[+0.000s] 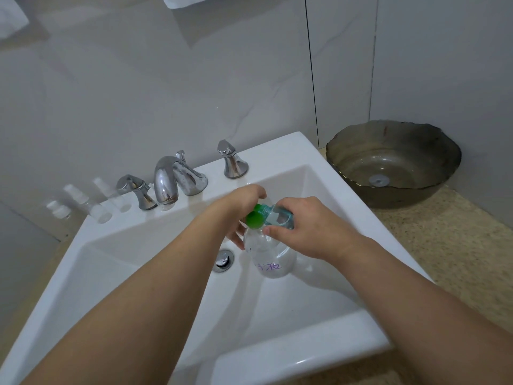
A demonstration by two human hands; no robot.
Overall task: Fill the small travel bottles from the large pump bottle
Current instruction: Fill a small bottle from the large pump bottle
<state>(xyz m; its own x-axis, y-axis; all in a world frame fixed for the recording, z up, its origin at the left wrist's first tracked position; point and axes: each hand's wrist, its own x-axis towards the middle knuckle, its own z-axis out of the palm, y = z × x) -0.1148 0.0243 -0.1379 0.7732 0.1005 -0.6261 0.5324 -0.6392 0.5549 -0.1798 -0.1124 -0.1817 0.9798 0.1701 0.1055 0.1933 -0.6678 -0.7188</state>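
Item 1: clear round-bodied plastic bottle w/ purple handwriting (270,259), held over the basin of the white rectangular ceramic sink (116,232), just right of the chrome drain plug (223,259). Upper part sits under both hands; lettered body hangs below the grip, towards the camera.

Item 2: small teal-tinted clear bottle w/ green cap (273,216), tilted on its side, green end pointing left and resting at the top of item 1. Whether liquid is passing betw. them cannot be told.

L hand (244,209): fingers curled round the green end from behind; lower fingers reach down the left side of the clear bottle's neck. Narrow, closed grip.

R hand (308,226): thumb and fingers wrapped on the teal body from the right; thumb tip (270,230) presses near the clear bottle's shoulder. Bottle lies betw. thumb and forefinger.

Item 3: row of small clear travel bottles w/ white tops (83,201), approx. four or five (blurred), on the sink ledge left of the taps.

Item 4: chrome spout (166,182) w/ two chrome handles either side.

Item 5: dark smoked-glass bowl w/ wavy rim (394,165), on speckled beige counter (444,245), right of sink, well apart from the hands.
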